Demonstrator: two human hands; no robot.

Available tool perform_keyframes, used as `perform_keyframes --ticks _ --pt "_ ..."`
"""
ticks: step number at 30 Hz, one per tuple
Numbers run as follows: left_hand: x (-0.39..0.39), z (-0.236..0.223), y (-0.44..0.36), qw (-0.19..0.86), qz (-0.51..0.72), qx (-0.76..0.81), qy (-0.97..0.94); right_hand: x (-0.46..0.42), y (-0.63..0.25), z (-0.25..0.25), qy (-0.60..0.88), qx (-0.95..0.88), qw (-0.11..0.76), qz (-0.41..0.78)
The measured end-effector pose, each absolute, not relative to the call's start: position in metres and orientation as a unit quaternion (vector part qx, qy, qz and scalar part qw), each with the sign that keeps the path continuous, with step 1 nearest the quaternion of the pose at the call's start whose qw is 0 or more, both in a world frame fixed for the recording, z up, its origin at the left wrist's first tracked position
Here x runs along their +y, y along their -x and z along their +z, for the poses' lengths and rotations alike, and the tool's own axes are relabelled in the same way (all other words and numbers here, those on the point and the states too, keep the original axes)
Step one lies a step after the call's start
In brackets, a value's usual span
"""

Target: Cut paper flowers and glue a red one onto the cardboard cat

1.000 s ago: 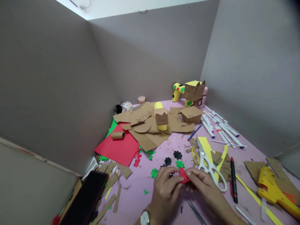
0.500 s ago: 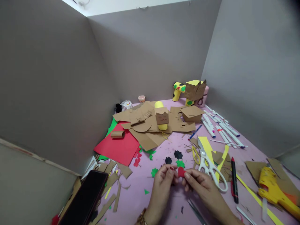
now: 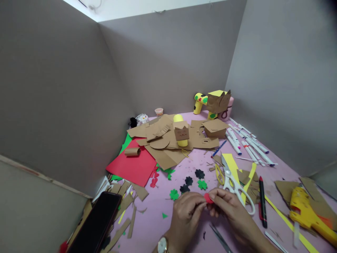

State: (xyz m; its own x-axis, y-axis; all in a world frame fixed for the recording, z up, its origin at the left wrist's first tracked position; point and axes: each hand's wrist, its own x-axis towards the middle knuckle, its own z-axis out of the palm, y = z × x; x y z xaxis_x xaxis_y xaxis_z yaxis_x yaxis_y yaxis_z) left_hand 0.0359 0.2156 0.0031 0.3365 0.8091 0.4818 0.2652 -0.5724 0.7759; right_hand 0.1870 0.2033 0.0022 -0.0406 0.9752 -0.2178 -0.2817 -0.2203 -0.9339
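Observation:
A small red paper heart [image 3: 207, 198] is pinched between both hands just above the pink tabletop. My left hand [image 3: 186, 211], a watch at its wrist, has its fingers closed at the heart's left edge. On the other side, my right hand [image 3: 228, 207] grips it between thumb and fingers, covering part of its outline. Just beyond the hands lie black paper flowers [image 3: 189, 181] and green paper flowers [image 3: 202, 185]. Thin metal scissor or tweezer tips [image 3: 219, 237] show below my right hand. White-handled scissors [image 3: 237, 189] rest partly behind that hand.
A yellow glue gun [image 3: 302, 207] lies at the right, near a black-and-red pen [image 3: 262, 202]. Several markers [image 3: 252, 147] line the right wall. A phone [image 3: 96, 221] sits at left among cardboard scraps. Cardboard pieces [image 3: 163, 154] and a red sheet [image 3: 131, 161] spread farther back.
My left hand has rolled over, turning its watch face up, and its fingers have come to the heart's edge. The heart has tilted and shifted slightly right. Another black flower has come into view.

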Motion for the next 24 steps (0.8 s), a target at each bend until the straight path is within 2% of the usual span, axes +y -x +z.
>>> perform_keyframes --ticks 7,12,16,19,24 --pt "0.215 0.006 -0.048 0.569 0.481 0.416 -0.522 0.202 -0.186 0.004 0.475 -0.426 0.5 0.586" --pt "0.219 0.001 -0.048 0.613 0.484 0.426 -0.457 0.199 -0.183 0.007 0.489 -0.471 0.493 0.545" --pt "0.22 -0.003 -0.048 0.686 0.466 0.388 -0.402 0.199 -0.183 0.006 0.485 -0.486 0.487 0.54" --pt "0.222 -0.004 -0.047 0.674 0.44 0.405 -0.434 0.2 -0.185 0.005 0.491 -0.493 0.481 0.533" --pt "0.22 0.0 -0.043 0.544 0.424 0.464 -0.556 0.197 -0.184 0.001 0.525 -0.5 0.48 0.495"
